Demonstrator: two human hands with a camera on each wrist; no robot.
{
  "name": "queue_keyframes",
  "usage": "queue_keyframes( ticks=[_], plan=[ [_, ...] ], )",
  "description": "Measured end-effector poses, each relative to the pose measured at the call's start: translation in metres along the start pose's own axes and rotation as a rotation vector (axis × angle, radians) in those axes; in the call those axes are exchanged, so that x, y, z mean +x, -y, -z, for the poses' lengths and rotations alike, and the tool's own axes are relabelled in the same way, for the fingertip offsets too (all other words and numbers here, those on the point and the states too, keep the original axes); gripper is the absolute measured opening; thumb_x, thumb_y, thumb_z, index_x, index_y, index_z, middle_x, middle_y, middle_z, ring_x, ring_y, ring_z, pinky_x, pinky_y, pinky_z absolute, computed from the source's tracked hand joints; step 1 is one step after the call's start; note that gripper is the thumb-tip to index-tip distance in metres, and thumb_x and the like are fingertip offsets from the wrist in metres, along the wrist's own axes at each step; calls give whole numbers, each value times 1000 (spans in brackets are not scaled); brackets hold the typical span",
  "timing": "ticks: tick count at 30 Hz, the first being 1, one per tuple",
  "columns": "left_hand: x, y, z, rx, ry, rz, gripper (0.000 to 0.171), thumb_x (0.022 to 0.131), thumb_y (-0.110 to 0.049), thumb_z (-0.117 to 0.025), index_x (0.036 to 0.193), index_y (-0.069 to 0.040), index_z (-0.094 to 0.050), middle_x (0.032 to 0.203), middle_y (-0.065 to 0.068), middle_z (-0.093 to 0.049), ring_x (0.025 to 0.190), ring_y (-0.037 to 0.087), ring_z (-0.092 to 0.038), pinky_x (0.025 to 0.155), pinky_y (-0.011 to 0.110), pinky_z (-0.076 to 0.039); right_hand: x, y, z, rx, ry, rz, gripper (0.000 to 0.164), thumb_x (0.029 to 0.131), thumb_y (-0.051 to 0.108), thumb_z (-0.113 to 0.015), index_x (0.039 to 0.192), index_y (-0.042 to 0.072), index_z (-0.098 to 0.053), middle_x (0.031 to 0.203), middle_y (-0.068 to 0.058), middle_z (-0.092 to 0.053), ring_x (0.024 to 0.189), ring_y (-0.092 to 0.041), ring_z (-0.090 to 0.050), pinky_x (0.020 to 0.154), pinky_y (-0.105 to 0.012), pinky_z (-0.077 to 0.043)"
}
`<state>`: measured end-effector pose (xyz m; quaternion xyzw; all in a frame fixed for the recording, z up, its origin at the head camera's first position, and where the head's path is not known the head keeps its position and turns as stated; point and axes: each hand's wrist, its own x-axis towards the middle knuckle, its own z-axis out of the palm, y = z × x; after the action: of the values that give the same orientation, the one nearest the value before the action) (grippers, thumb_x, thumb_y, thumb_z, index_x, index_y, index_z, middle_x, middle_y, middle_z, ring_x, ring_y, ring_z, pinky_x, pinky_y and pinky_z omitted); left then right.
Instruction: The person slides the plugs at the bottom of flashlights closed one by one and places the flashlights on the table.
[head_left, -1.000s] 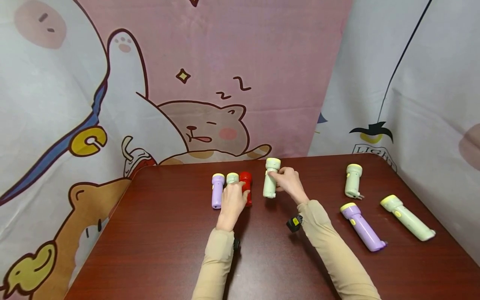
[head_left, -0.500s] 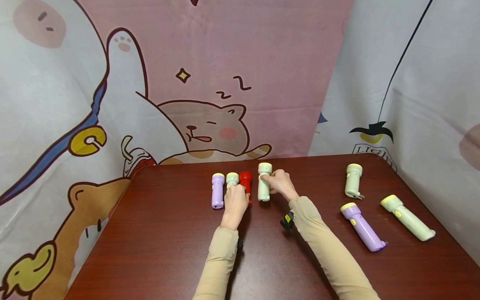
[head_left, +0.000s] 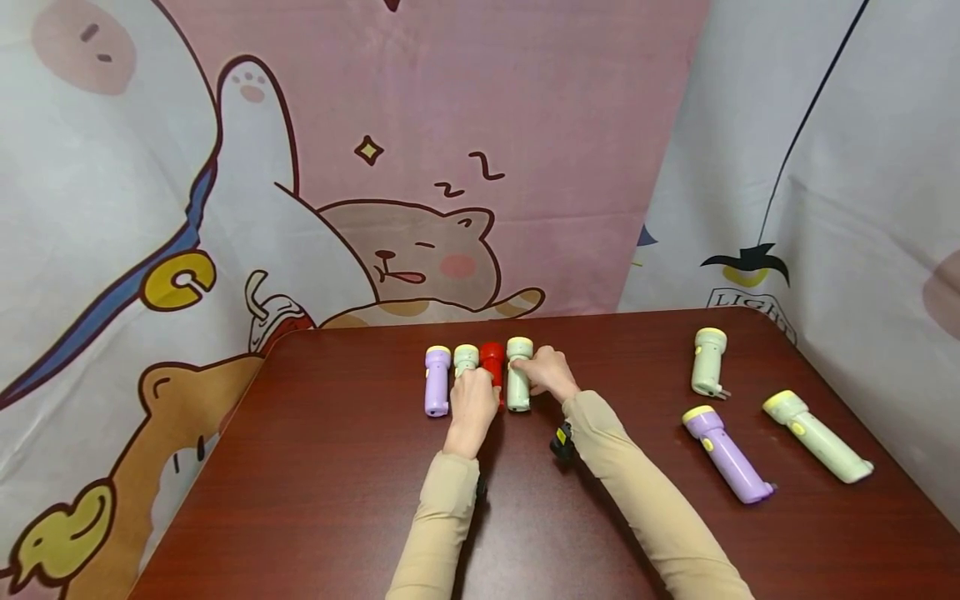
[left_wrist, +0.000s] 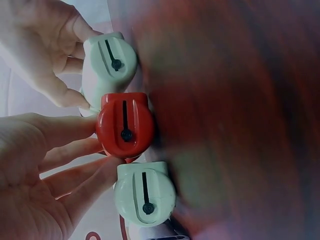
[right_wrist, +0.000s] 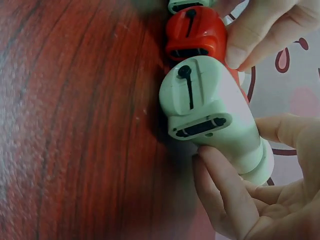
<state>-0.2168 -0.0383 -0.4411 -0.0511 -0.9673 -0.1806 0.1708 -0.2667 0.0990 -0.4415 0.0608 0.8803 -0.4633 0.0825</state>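
Observation:
A row of flashlights lies side by side near the back of the table. At its left end is a purple flashlight (head_left: 437,383), then a pale green flashlight (head_left: 466,356), then a red flashlight (head_left: 492,357). My left hand (head_left: 474,408) pinches the red flashlight (left_wrist: 126,127) between thumb and fingers, hiding part of it in the head view. On the row's right end, my right hand (head_left: 551,372) grips another pale green flashlight (right_wrist: 227,117) by its sides. This one sits close against the red one, its head pointing to the back.
On the right part of the brown table (head_left: 337,500) lie a short pale green flashlight (head_left: 708,362) with its plug prongs out, a purple flashlight (head_left: 726,454) and a long pale green flashlight (head_left: 817,437). A printed cloth (head_left: 585,167) hangs behind the back edge.
My right hand has brought its pale green flashlight left and slightly nearer, up beside the red one. My left hand has shifted slightly right onto the red flashlight.

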Motion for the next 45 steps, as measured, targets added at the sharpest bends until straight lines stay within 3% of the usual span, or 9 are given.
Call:
queue_keyframes(
  ticks=[29, 37, 42, 45],
  plan=[
    [1, -1, -3, -16, -5, -4, 10, 74, -16, -73, 70, -7, -70, 68, 14, -65, 63, 31, -63, 52, 37, -49, -1, -4, -1, -18, -8, -24, 36, 78, 32, -67, 86, -2, -58, 81, -16, -61, 57, -22, -63, 53, -32, -54],
    [-1, 0, -4, -17, -13, -1, 11, 75, -16, -73, 70, -7, -69, 68, 13, -65, 62, 32, -62, 52, 39, -50, -6, -3, 5, -44, -1, -17, 35, 81, 36, -64, 79, 1, -62, 72, -11, -58, 59, -22, -63, 54, -32, -54],
    [0, 1, -5, -21, -7, 2, 9, 75, -15, -73, 71, -8, -70, 68, 14, -65, 63, 32, -62, 52, 39, -49, -14, -1, 14, -133, -27, 31, 38, 83, 40, -61, 89, 2, -64, 68, -10, -60, 60, -25, -64, 59, -33, -53],
    [0, 2, -5, -26, -2, 5, 8, 75, -15, -73, 71, -8, -70, 68, 14, -65, 64, 32, -62, 52, 38, -49, -19, -1, 21, -205, -69, 79, 45, 83, 42, -59, 102, 1, -63, 85, -14, -66, 77, -30, -65, 70, -38, -51]
  ],
)
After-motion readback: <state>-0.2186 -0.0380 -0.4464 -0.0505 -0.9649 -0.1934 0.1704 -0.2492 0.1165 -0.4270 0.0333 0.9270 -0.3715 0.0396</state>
